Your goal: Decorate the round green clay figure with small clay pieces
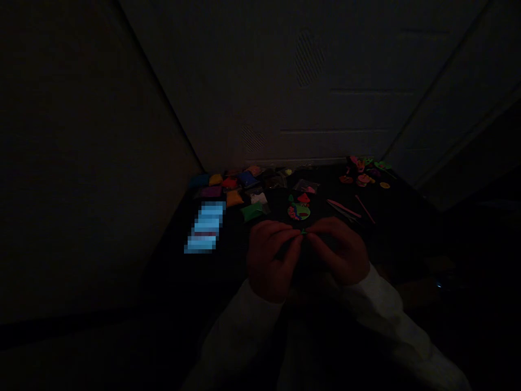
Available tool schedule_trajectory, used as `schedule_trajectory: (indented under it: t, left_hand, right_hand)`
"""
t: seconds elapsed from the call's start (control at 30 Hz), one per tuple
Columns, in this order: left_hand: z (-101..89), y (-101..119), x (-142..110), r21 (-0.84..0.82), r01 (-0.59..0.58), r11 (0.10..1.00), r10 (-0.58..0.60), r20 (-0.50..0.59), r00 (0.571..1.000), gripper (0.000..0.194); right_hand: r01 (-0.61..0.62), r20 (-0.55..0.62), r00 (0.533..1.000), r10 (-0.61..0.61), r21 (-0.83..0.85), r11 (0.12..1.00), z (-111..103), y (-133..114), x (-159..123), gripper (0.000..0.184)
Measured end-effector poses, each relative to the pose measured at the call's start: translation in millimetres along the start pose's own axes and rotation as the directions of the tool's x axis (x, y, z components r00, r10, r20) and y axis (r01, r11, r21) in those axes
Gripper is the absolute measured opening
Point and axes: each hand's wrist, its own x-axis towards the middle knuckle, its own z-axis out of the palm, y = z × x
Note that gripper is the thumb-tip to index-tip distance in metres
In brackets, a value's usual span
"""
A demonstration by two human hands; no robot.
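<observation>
Green piece (303, 232), tiny and soft-looking, sits at the centre of the head camera's view, between the fingertips of both hands just above a dark table (171, 244). Taking it as the middle of the dial, with twelve pointing away from the person, the left hand (272, 259) comes in from eight o'clock and the right hand (341, 251) from four. Each has its thumb and finger brought together on the piece, one at either end; the dimness hides exactly how firmly they press. Such a two-sided pinch probably suits something so small, letting both hands steady it at once.

Just beyond, near twelve, lies a round multicoloured figure (302, 208), perhaps kept there to be in plain sight and easy reach. At ten, a green packet (253, 212) is nearest among the bags, with an orange packet (234, 198) and a purple packet (210, 191) farther out towards the same hour; grouping them there seems to leave room for the hands. A glowing screen (207, 222) lies at nine, likely angled for reading, though its content is blurred out. Towards two, a pink tool (344, 208) and a thin pink stick (365, 209) lie within reach of the right hand. Beyond them, a yellow disc (385, 185) rests beside a colourful cluster (363, 180), apparently set aside.
</observation>
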Motion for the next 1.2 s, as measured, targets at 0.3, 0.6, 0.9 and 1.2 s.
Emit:
schedule_trajectory:
  t: [0.3, 0.6, 0.9, 1.2]
  left_hand:
    - [-0.9, 2, 1, 0.016, -0.001, 1.0, 0.001, -0.002, 1.0, 0.015]
    - [-2.9, 4, 2, -0.029, 0.039, 0.999, -0.039, 0.007, 0.999, 0.014]
    - [-8.5, 2, 9, -0.433, 0.625, 0.649, -0.478, 0.407, 0.778, 0.013]
    - [-11.2, 4, 8, -0.532, 0.729, 0.43, -0.465, 0.562, 0.684, 0.012]
  right_hand:
    - [0.003, 0.0, 1.0, -0.003, -0.009, 1.0, 0, -1, 1, 0.009]
    - [0.007, 0.001, 1.0, -0.007, -0.006, 1.0, 0, 0, 1, 0.009]
    - [0.045, 0.0, 0.999, -0.045, -0.036, 0.998, -6, -10, 2, 0.01]
    - [0.077, 0.023, 0.997, -0.076, -0.063, 0.995, -9, -17, 3, 0.012]
